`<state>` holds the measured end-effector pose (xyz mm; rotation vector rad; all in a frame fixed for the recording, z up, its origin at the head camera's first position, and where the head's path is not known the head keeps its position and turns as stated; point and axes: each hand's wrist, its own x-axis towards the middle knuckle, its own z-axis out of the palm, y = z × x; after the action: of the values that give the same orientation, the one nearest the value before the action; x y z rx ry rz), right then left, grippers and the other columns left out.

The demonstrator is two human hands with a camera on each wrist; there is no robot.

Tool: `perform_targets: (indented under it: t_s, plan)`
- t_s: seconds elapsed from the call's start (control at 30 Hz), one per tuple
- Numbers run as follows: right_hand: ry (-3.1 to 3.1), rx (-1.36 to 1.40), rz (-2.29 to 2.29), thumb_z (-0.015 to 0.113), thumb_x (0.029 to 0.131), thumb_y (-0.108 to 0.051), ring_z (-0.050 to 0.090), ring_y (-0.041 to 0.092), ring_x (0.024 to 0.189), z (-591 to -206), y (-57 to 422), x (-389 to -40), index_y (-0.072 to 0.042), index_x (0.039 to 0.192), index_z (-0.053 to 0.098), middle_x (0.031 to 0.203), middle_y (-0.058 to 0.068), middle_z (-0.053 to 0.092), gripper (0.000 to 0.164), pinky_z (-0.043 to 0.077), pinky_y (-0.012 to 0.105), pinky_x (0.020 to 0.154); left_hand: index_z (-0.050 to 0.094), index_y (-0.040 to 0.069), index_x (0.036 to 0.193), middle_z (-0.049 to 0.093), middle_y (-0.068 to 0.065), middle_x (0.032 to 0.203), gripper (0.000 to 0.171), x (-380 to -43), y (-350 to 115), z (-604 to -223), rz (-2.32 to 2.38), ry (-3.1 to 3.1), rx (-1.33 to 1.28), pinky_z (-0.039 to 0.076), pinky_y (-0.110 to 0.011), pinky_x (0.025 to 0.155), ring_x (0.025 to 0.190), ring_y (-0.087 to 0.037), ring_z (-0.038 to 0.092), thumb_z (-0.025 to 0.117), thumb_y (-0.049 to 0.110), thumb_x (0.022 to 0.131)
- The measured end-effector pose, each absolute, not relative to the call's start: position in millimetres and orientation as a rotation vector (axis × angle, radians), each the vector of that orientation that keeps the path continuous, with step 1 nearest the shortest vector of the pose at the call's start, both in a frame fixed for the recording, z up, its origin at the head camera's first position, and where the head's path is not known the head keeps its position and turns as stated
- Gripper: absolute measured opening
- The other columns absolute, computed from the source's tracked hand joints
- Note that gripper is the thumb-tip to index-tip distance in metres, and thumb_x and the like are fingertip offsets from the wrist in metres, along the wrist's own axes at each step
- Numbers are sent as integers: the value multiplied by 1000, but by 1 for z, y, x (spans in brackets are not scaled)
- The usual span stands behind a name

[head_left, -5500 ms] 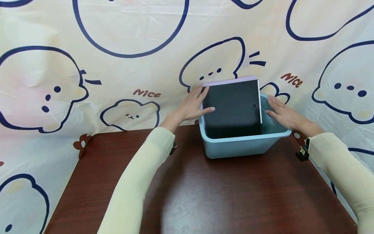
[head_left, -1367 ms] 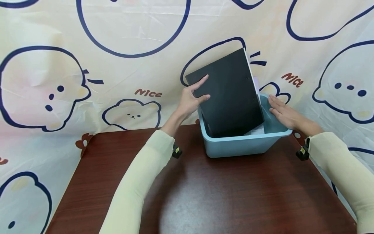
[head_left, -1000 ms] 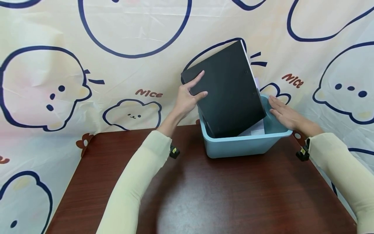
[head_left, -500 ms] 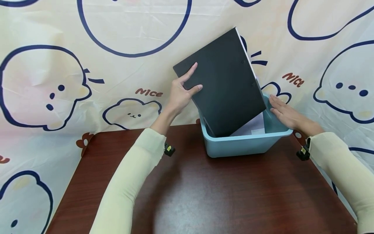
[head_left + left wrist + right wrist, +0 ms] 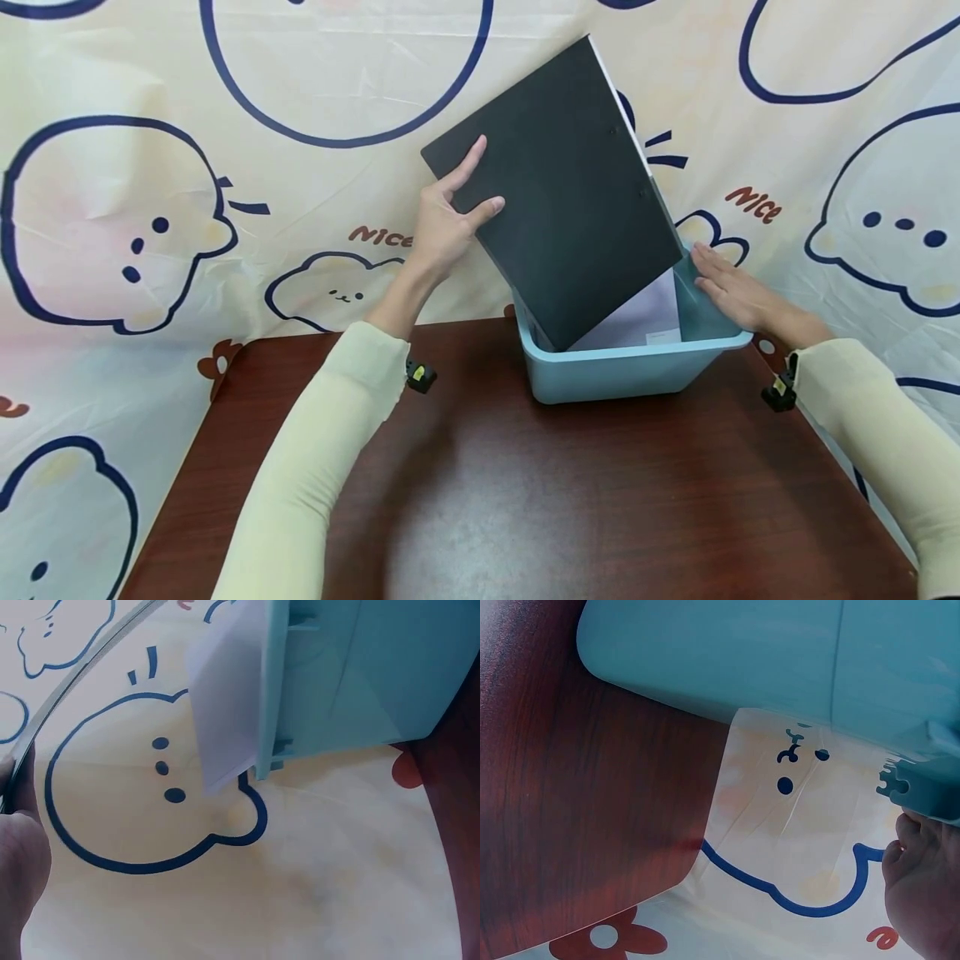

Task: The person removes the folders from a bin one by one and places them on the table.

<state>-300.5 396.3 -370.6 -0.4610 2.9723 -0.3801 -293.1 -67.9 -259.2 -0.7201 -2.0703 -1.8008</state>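
Note:
A black folder (image 5: 562, 183) with a white edge along its right side is tilted, mostly raised above a light blue plastic bin (image 5: 607, 375). Its lower corner still reaches inside the front rim. My left hand (image 5: 446, 221) grips the folder by its left edge, thumb and index finger lying over the dark face; the other fingers are hidden behind. In the left wrist view the folder (image 5: 71, 679) appears edge-on. A pale purple folder (image 5: 637, 312) leans in the bin, partly covered. My right hand (image 5: 738, 292) holds the bin's right rim, with fingers (image 5: 909, 829) curled beneath it in the right wrist view.
The bin stands at the back of a dark reddish-brown wooden table (image 5: 510, 483). Close behind hangs a cream cloth (image 5: 337, 183) printed with cartoon bears, and it also covers both sides. Black wrist cameras (image 5: 420, 377) are strapped to both wrists.
The left hand has taken hold of the black folder and drawn it up and left, tilting it and uncovering more of the purple folder. The right hand and bin have stayed put.

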Motion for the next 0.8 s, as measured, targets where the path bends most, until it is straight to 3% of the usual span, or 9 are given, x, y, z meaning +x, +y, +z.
perform_targets:
  t_s: [0.3, 0.8]
  plan:
    - [2982, -464, -396, 26, 116, -36, -8, 44, 162, -371, 395, -299, -6, 168, -7, 176, 18, -11, 69, 5, 71, 126, 44, 10, 161, 43, 2, 167, 73, -281, -83, -240, -1778, -2026, -737, 20, -21, 127, 155, -2, 33, 74, -4, 96]
    - [2964, -480, -412, 28, 116, -36, -9, 44, 162, -369, 396, -296, -6, 168, -7, 176, 17, -12, 70, 5, 69, 127, 45, 10, 160, 43, 4, 167, 76, -279, -125, -218, -1801, -1992, -763, 18, -20, 127, 156, -2, 31, 75, -7, 92]
